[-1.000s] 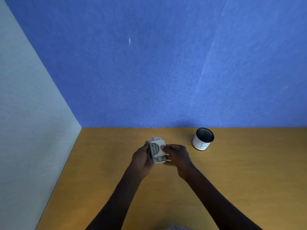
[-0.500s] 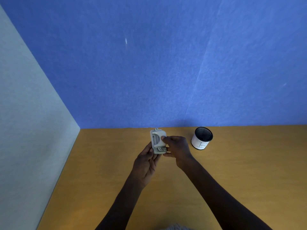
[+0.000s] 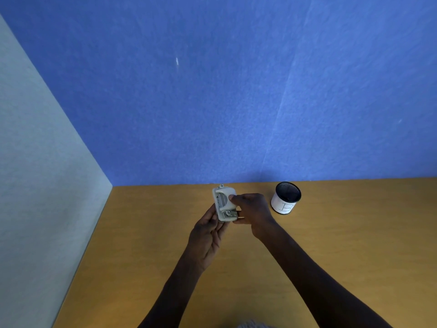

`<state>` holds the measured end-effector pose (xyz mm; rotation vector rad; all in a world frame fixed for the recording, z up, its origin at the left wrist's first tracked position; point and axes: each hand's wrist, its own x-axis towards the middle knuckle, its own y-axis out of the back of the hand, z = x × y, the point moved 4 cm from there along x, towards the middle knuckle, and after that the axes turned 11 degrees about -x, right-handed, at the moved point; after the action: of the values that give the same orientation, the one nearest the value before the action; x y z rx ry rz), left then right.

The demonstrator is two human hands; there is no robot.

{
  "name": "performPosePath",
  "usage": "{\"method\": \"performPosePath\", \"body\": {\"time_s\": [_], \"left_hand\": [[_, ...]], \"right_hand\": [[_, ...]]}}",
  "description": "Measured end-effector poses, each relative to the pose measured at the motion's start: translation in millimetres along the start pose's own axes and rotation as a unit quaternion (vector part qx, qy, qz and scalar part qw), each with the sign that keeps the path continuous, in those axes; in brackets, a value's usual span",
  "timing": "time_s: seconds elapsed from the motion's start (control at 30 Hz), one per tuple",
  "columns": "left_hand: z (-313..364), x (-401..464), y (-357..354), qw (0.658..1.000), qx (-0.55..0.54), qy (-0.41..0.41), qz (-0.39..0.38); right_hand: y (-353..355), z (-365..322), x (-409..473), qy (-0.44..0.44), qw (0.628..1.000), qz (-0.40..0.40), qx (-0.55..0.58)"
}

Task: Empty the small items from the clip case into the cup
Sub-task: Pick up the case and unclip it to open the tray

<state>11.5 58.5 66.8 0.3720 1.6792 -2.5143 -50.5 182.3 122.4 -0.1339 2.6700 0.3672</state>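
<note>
The clip case (image 3: 223, 204) is a small grey-white plastic box, held upright above the wooden table (image 3: 331, 245) near its back edge. My left hand (image 3: 208, 235) supports the case from below and the left, fingers along its side. My right hand (image 3: 250, 208) grips the case's right side, thumb pressed on its front cover. The cup (image 3: 285, 197) is white with a dark inside and a drawn mark on its wall; it stands to the right of my right hand, apart from it. The case's contents are hidden.
A blue wall (image 3: 236, 102) rises directly behind the table. A pale green wall (image 3: 35, 185) closes off the left side.
Both hands have carried the clip case a little farther from me and raised it more upright. My left hand has slid lower under the case. The cup has not moved.
</note>
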Motion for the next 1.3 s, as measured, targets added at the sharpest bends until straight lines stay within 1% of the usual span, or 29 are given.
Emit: {"method": "performPosePath", "body": {"time_s": [0.17, 0.37, 0.5, 0.63, 0.77, 0.97, 1.17, 1.3], "left_hand": [[3, 1, -5, 0.999, -0.025, 0.012, 0.022], [9, 6, -9, 0.994, -0.083, -0.003, 0.064], [9, 11, -9, 0.994, -0.074, 0.005, 0.084], [6, 12, -5, 0.994, -0.07, 0.012, 0.081], [2, 15, 0, 0.994, -0.079, 0.011, 0.08], [1, 19, 2, 0.992, -0.076, 0.012, 0.095], [2, 19, 5, 0.992, -0.072, 0.014, 0.102], [1, 17, 10, 0.99, -0.087, 0.014, 0.111]], "right_hand": [[-1, 1, -4, 0.008, 1.0, -0.005, -0.002], [-8, 0, -12, 0.026, 0.999, -0.025, -0.035], [-9, -4, -15, 0.033, 0.997, -0.022, -0.065], [-9, -5, -15, 0.023, 0.995, -0.022, -0.091], [-8, -4, -12, 0.01, 0.995, -0.001, -0.102], [-8, -4, -6, -0.01, 0.995, 0.008, -0.099], [-9, 0, -2, -0.047, 0.997, -0.015, -0.065], [-9, 6, 1, -0.053, 0.997, -0.027, -0.057]]}}
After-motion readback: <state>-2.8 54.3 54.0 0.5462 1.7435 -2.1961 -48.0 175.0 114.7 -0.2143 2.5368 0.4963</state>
